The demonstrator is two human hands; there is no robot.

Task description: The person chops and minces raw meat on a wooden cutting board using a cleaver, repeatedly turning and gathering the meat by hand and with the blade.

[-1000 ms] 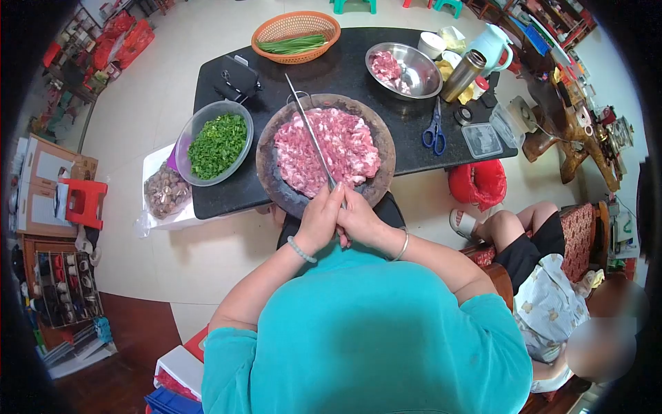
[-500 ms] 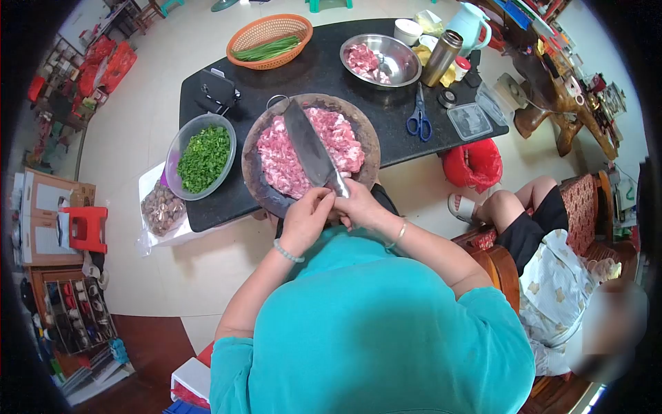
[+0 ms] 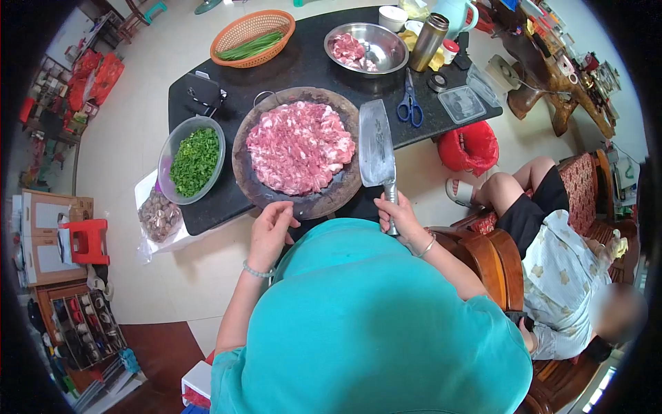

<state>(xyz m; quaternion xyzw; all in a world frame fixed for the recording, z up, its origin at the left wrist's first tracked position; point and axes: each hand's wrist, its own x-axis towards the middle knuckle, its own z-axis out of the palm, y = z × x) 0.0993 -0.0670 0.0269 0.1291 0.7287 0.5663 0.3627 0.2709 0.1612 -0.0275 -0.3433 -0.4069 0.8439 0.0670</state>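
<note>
My right hand (image 3: 400, 219) is wrapped round the handle of a broad cleaver (image 3: 377, 146), whose blade points away from me beside the board's right edge. My left hand (image 3: 272, 233) is at the near edge of the round chopping board (image 3: 336, 196), fingers loosely bent and apart, holding nothing. Chopped pink meat (image 3: 298, 146) lies spread in a flat mound on the board. Left of it, a clear bowl (image 3: 219, 159) holds chopped greens (image 3: 195, 162). Beyond the board, a steel bowl (image 3: 386, 48) contains more meat pieces (image 3: 348, 50).
On the black table (image 3: 310, 76) are an orange basket (image 3: 238, 31) of green stalks, blue scissors (image 3: 409, 107), a metal flask (image 3: 428, 43) and a clear container (image 3: 462, 104). A red bin (image 3: 468, 148) stands below. Another person (image 3: 562, 283) sits at the right.
The cleaver has moved off the meat to the right with my right hand. My left hand has parted from it and moved left. The view has shifted slightly.
</note>
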